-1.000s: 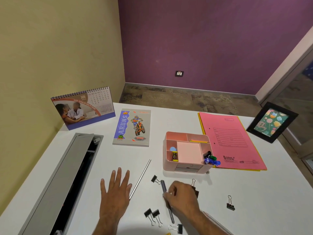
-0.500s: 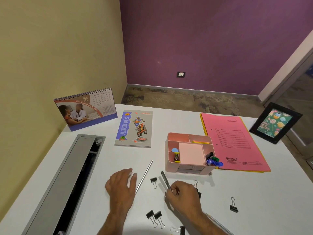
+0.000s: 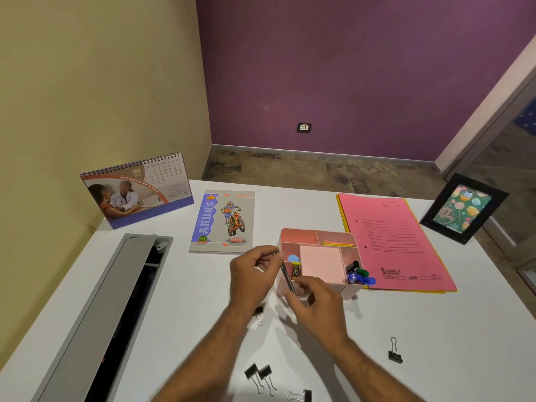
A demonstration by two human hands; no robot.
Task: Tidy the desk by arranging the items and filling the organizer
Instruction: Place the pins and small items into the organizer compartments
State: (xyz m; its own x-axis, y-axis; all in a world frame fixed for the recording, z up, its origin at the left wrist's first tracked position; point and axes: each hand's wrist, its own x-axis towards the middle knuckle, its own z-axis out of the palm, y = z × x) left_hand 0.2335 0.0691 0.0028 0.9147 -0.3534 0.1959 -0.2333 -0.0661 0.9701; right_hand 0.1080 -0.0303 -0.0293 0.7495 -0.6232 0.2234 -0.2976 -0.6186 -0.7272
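Your right hand [image 3: 314, 307] pinches a slim dark grey pen [image 3: 288, 278] near its lower end, its shaft tilted up toward the front-left corner of the pink plastic desk organizer [image 3: 352, 292]. Your left hand [image 3: 253, 275] is up at the same corner with thumb and fingers closed on something thin and pale; it looks like a slender metal rod, but too little shows to be sure. Both hands hang above the white counter [image 3: 449, 329], just beside the organizer's left wall.

The pen will handle as a light, stiff, smooth thing, so a 2-finger pinch is enough. Taken low, the long end can swing; I would hold nearer the middle before lowering it into a compartment. The front-left cell already holds a small blue disc and some yellow-and-black piece, so expect a snug fit. The organizer looks light and may slide if the pen knocks its rim.

Left to gather, as I judge it: 2 black binder clips [image 3: 261, 378] side by side at the near edge, another clip [image 3: 303, 396] just right of them, 1 lone clip [image 3: 395, 352] further right, and 1 partly hidden clip [image 3: 259, 313] under your left wrist. These are small, hard and springy; take each by its black body, not its wire loops.
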